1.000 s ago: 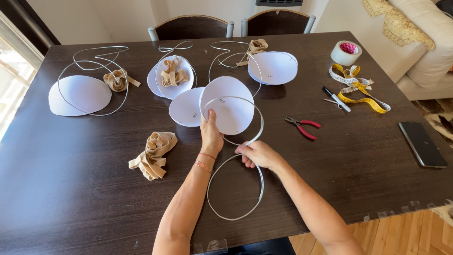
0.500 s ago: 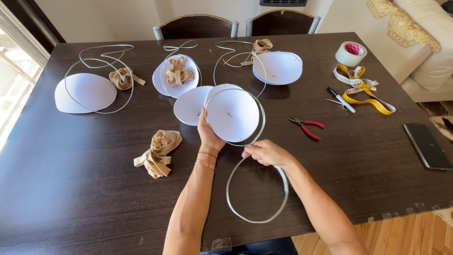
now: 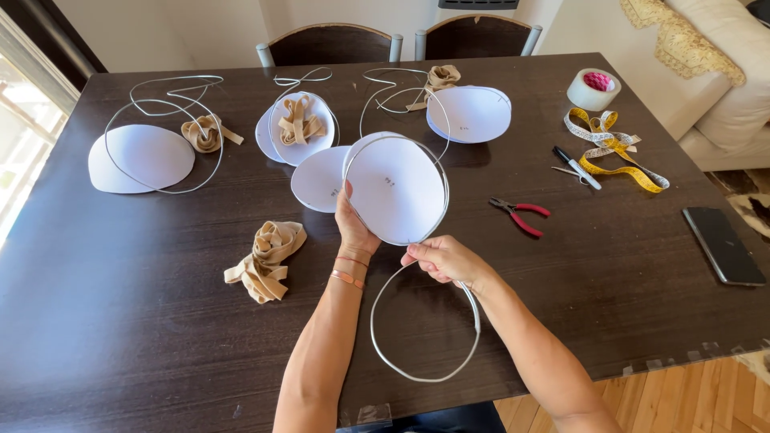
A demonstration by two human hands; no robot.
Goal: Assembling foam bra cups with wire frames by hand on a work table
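Note:
My left hand (image 3: 354,227) holds the lower left edge of a white paper circle (image 3: 397,189), lifted off the dark table (image 3: 120,305). A grey wire (image 3: 423,375) runs around the circle's rim, crosses below it and forms a second loop hanging toward me. My right hand (image 3: 443,260) pinches the wire at that crossing, just under the circle. Behind the held circle lies another white circle (image 3: 318,178) flat on the table. A bundle of beige ribbon (image 3: 266,259) lies to the left of my left wrist.
Three more white circles (image 3: 138,157) (image 3: 282,143) (image 3: 473,114) with wire loops and beige ribbon lie across the far half. Red-handled pliers (image 3: 523,215), yellow measuring tape (image 3: 616,149), a pen (image 3: 576,167), a tape roll (image 3: 593,88) and a dark phone (image 3: 723,244) lie right. Two chairs stand beyond.
The paper circle with its wire rim has been lifted and tilted up toward me. The lower wire loop has shifted to the right and nearer the table's front edge.

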